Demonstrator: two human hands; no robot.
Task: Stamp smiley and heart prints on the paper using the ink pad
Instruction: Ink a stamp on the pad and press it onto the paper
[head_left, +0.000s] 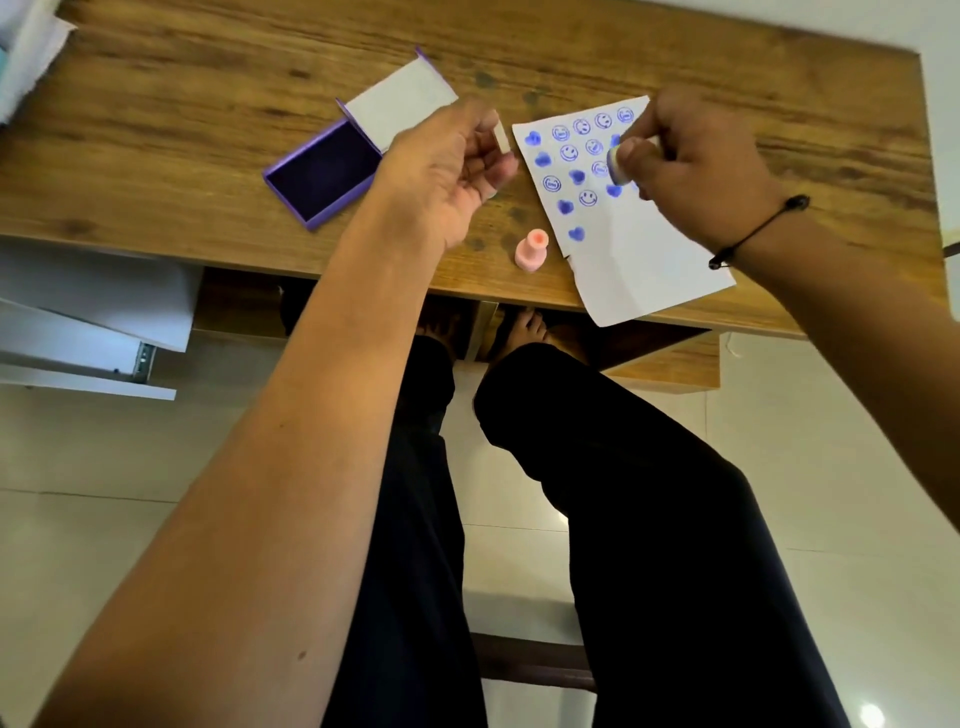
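Note:
A white paper (639, 270) lies on the wooden table (208, 104), covered at its top with several blue smiley and heart prints. My right hand (696, 166) holds a small round stamp (618, 165) just above the paper's printed area. My left hand (452, 166) hovers left of the paper, pinching a small white stamp (502, 137). The purple ink pad (324, 174) lies open at the left, lid raised. A pink stamp (531, 250) stands near the table's front edge.
Blue ink smudges mark the table near the paper's top. The paper overhangs the front edge. White drawers (93, 322) stick out at the lower left. My legs in dark trousers and bare feet show below the table.

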